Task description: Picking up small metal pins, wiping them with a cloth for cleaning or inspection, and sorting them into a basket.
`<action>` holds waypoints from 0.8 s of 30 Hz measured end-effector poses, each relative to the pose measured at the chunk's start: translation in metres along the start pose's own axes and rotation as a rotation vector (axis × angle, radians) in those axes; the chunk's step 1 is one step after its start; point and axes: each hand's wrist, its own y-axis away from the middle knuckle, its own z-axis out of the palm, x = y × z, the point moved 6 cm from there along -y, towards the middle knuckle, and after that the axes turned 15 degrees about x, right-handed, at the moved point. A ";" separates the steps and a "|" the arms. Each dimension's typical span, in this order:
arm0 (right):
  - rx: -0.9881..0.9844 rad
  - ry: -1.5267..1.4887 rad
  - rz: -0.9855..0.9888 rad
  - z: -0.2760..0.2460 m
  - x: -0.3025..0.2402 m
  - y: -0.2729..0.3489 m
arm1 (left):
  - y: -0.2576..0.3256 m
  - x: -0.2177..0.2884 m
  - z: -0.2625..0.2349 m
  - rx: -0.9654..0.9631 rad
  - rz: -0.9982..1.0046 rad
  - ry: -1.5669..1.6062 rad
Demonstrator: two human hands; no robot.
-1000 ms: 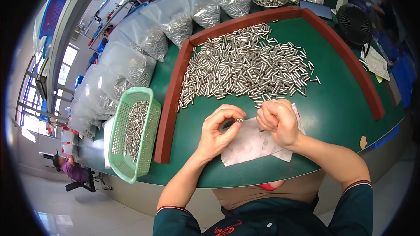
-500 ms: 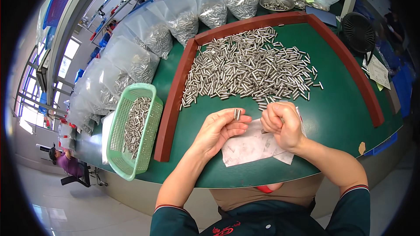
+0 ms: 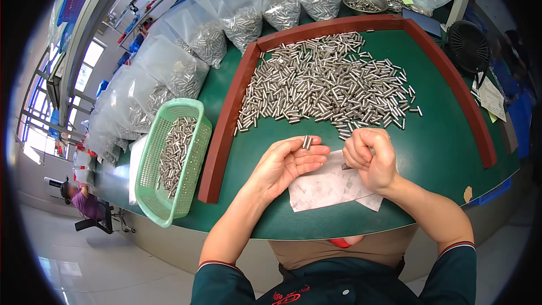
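Observation:
My left hand (image 3: 285, 162) lies palm up over the green mat, holding a few small metal pins (image 3: 307, 142) at its fingertips. My right hand (image 3: 370, 158) is curled into a fist beside it, over a sheet of white paper (image 3: 324, 186); a dark tip shows under the fist, and what it grips I cannot tell. Just beyond both hands spreads a large heap of shiny metal pins (image 3: 327, 85) inside a red-brown wooden frame (image 3: 223, 135).
A green plastic basket (image 3: 195, 155) with several pins stands left of the frame. Clear bags of pins (image 3: 197, 39) line the table's left and far edge. A metal bowl (image 3: 364, 3) sits at the back, a black fan (image 3: 468, 45) at the right. A person sits far left below.
My left hand has opened and turned palm up, with the pins now lying at its fingertips. The right hand has stayed curled over the paper.

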 end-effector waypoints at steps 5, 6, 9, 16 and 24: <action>0.008 0.005 -0.006 -0.002 -0.002 -0.003 | -0.004 -0.001 0.000 0.019 0.009 -0.026; 0.006 0.004 -0.005 -0.002 -0.002 -0.004 | -0.005 0.000 0.000 0.015 -0.003 -0.010; 0.005 -0.012 0.012 0.002 0.002 -0.004 | -0.004 0.001 -0.009 0.011 -0.036 0.050; 0.049 -0.047 0.001 -0.004 0.005 -0.001 | 0.020 0.081 -0.043 -0.121 0.460 0.586; 0.065 -0.059 0.037 -0.003 0.007 -0.001 | 0.023 0.082 -0.064 0.315 0.653 0.254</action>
